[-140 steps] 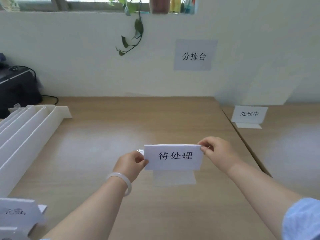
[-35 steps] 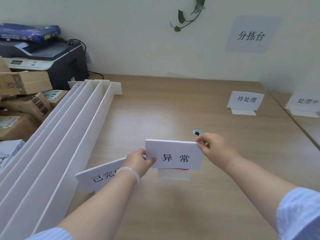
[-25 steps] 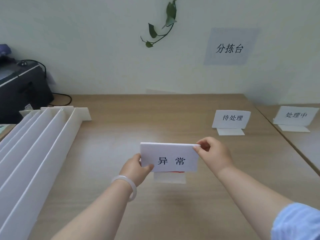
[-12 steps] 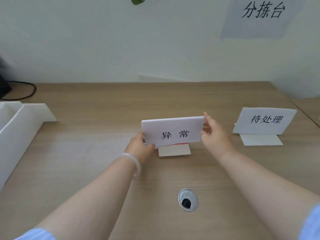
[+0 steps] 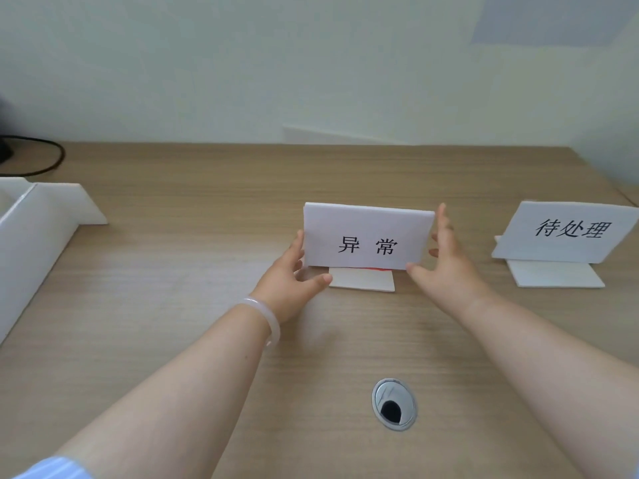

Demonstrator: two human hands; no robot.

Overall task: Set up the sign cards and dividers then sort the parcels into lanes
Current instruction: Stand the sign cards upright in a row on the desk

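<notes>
A pale wall (image 5: 242, 63) rose behind the far edge of the wooden surface (image 5: 173, 305), with a sheet of paper (image 5: 553, 25) fixed to it above the far right corner, its text out of frame. White board dividers (image 5: 38, 229) lay along the left edge, one end piece jutting toward the middle. Two bare forearms reached in from the near edge. Near the right edge stood a white sign card marked 待处理 (image 5: 567, 233), leaning back on its flat foot. The sign card marked 异常 (image 5: 366, 236) stood to its left, well apart from it, about midway between the left and right edges and closer to the far edge than the near one; its foot flap (image 5: 361, 280) lay flat on the surface in front, with a thin red streak (image 5: 375, 269) showing under the card's lower edge. The left grip (image 5: 290, 281) curved round that card's lower left corner, thumb in front beneath the lower edge and fingers out of sight behind the card. The right grip (image 5: 446, 267) was spread, fingers straight beside the card's right edge and thumb at its lower right corner, holding nothing. A round metal cable grommet (image 5: 394, 404) sat in the surface toward the near edge. A pale bangle (image 5: 268, 319) circled the left wrist, and a black cable (image 5: 52, 160) looped at the far left corner.
</notes>
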